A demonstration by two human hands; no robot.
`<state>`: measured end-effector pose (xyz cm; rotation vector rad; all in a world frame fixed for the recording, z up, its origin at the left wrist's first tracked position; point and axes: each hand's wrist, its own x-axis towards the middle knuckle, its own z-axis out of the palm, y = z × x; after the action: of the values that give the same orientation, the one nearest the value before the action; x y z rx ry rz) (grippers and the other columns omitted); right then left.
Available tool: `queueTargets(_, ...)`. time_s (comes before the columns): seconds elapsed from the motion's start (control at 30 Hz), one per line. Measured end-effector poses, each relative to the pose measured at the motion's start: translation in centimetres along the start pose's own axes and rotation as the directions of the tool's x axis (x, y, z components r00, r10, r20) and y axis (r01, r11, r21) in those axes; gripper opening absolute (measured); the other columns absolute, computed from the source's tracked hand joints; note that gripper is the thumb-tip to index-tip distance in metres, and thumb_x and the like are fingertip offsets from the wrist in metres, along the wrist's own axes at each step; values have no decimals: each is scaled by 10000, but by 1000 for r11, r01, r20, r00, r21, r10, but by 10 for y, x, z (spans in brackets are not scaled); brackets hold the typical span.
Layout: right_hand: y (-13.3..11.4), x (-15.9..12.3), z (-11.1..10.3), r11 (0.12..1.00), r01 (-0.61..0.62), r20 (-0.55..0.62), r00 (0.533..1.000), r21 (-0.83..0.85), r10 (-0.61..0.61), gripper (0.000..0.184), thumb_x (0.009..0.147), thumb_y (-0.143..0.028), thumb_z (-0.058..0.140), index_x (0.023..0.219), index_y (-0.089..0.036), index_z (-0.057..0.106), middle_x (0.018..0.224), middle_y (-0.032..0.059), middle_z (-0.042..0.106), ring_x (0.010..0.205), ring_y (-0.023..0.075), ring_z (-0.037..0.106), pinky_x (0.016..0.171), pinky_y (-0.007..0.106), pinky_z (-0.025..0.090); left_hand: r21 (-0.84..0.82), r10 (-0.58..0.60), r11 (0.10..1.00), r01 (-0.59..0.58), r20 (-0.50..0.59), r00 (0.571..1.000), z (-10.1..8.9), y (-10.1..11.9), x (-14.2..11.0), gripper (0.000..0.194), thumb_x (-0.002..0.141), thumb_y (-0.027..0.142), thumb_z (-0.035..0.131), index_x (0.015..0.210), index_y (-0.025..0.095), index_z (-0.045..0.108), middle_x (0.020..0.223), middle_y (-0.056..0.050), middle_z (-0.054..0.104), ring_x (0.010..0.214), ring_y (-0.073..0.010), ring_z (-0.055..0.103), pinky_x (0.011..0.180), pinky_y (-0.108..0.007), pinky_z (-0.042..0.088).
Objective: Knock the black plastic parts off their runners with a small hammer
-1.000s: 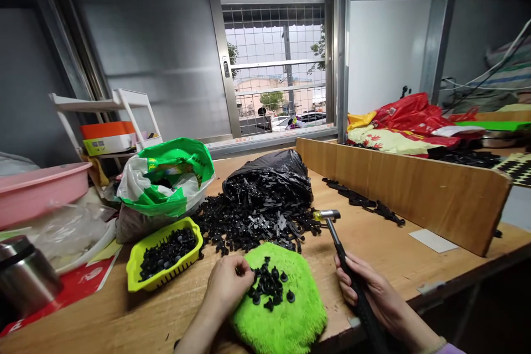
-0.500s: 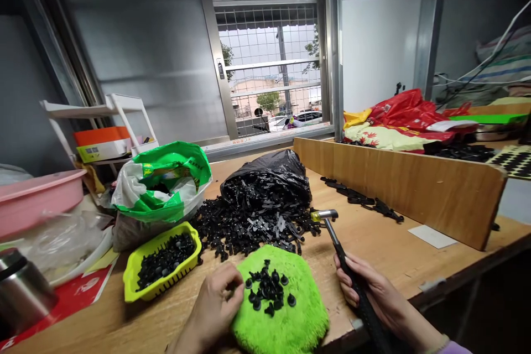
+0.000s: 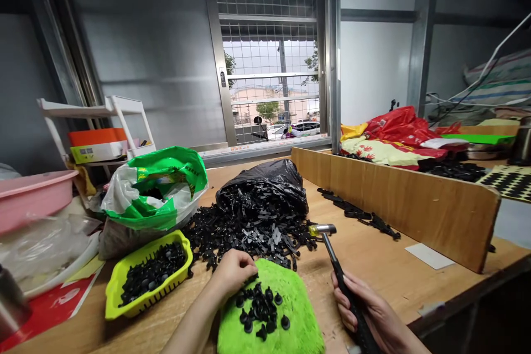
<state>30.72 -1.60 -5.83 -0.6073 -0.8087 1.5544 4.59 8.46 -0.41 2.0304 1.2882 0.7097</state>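
My right hand [image 3: 365,304] is wrapped round the black handle of a hammer [image 3: 337,263]. The hammer's head, yellow at one end and metal at the other, points up and left above the table. My left hand [image 3: 235,272] is closed, fingers curled together at the far left edge of a fuzzy green pad [image 3: 296,315]; what it holds, if anything, I cannot make out. Small black round-headed plastic pieces [image 3: 260,305] lie in a cluster on the pad. Just beyond my left hand spreads a heap of black plastic clips [image 3: 261,232], spilling from a black plastic bag [image 3: 269,174].
A yellow basket [image 3: 108,301] of black pieces stands left, before a green and white bag [image 3: 166,218]. A wooden board [image 3: 398,191] stands on edge at right, with black strips [image 3: 360,213] and a white card [image 3: 429,255] beside it. The pink basin [image 3: 37,191] is far left.
My left hand has moved forward, from the pad's left side to its far edge by the clip heap. The right hand still grips the hammer. The view has tilted up slightly.
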Motion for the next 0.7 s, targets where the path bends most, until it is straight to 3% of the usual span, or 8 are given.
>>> queueTargets(0.2, 0, -2, -2, 1000, -19, 15, 1000, 22, 19, 206, 814, -379, 595, 827, -174, 577, 573, -33, 474, 409, 59, 427, 378, 173, 336, -47, -86, 995, 83, -68, 994, -10, -8, -11, 108, 583, 210, 565, 587, 128, 635, 571, -18, 598, 562, -152, 504, 528, -232, 340)
queueTargets(0.37, 0, -3, -2, 1000, -9, 8, 1000, 24, 9, 209, 820, -385, 586, 826, -176, 581, 580, -29, 479, 419, 56, 430, 396, 167, 336, -112, -42, 994, 16, -227, 973, -14, -5, -44, 211, 713, 330, 479, 661, 145, 565, 659, -25, 568, 644, -160, 496, 588, -241, 368)
queueTargets(0.5, -2, -3, -1, 1000, -23, 11, 1000, 8, 23, 211, 806, -381, 604, 819, -172, 585, 573, -26, 479, 418, 62, 430, 394, 169, 334, -196, 18, 979, -48, -150, 988, -10, -4, -82, 189, 727, 322, 507, 732, 149, 585, 715, -27, 563, 675, -162, 495, 599, -236, 373)
queueTargets(0.6, -2, -3, -1, 1000, -22, 3, 1000, -1, 22, 216, 795, -386, 618, 819, -174, 586, 575, -26, 480, 423, 66, 434, 396, 173, 343, -142, 64, 987, -76, -84, 994, -6, -4, -95, 164, 688, 237, 548, 807, 161, 631, 772, -32, 576, 701, -164, 505, 612, -236, 367)
queueTargets(0.7, -2, -2, 0, 1000, -4, -13, 1000, -6, 4, 222, 779, -393, 637, 824, -182, 583, 581, -30, 479, 428, 64, 433, 400, 171, 344, -134, 55, 988, -77, -164, 985, -3, -7, -90, 152, 714, 249, 512, 781, 161, 615, 738, -27, 565, 678, -161, 499, 591, -233, 357)
